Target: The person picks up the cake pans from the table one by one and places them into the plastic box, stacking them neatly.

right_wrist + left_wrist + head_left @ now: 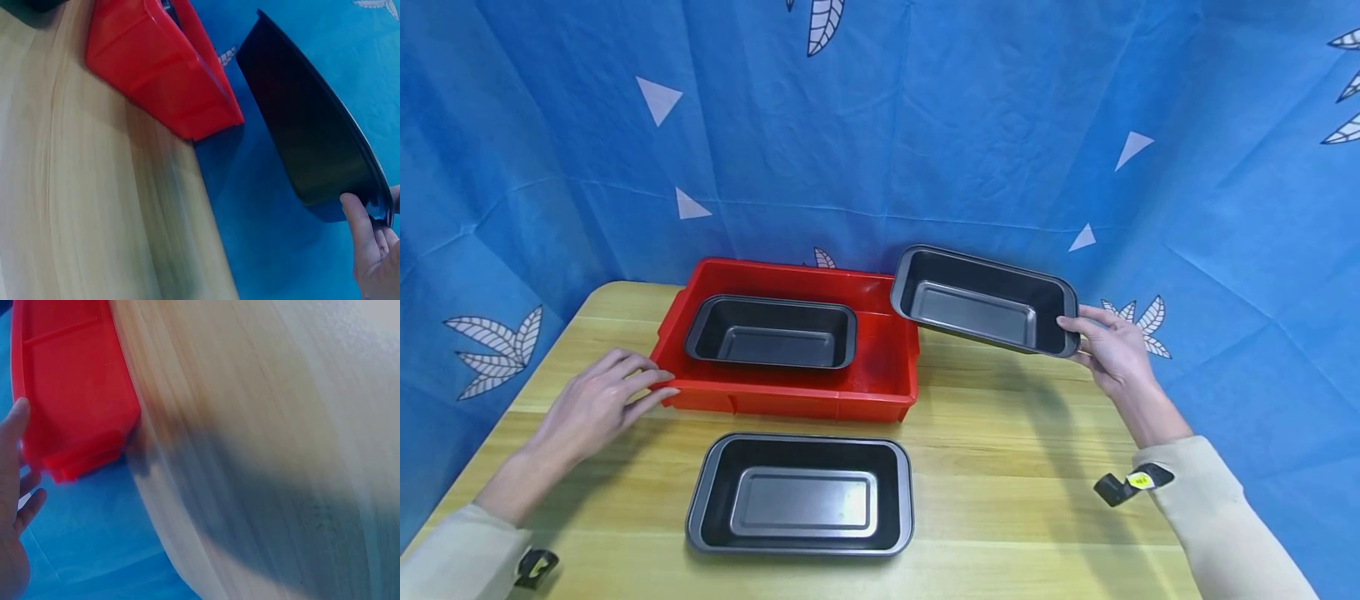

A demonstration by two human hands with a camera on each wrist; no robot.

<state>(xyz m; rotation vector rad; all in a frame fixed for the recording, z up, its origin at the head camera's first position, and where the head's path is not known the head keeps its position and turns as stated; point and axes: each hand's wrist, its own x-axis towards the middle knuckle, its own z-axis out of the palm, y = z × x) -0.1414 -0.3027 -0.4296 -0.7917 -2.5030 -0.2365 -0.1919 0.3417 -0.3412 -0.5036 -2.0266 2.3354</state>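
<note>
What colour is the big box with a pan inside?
The box is red, best seen in the head view.

Bright head view; soft arm shadows across table [985, 508].

Three cams, one red bin [786, 403]

Head cam's on its near side, looking forward and down. Wrist cams closer: left near its left end, right off its right, angled down. All share bin and tabletop [985, 475].
</note>
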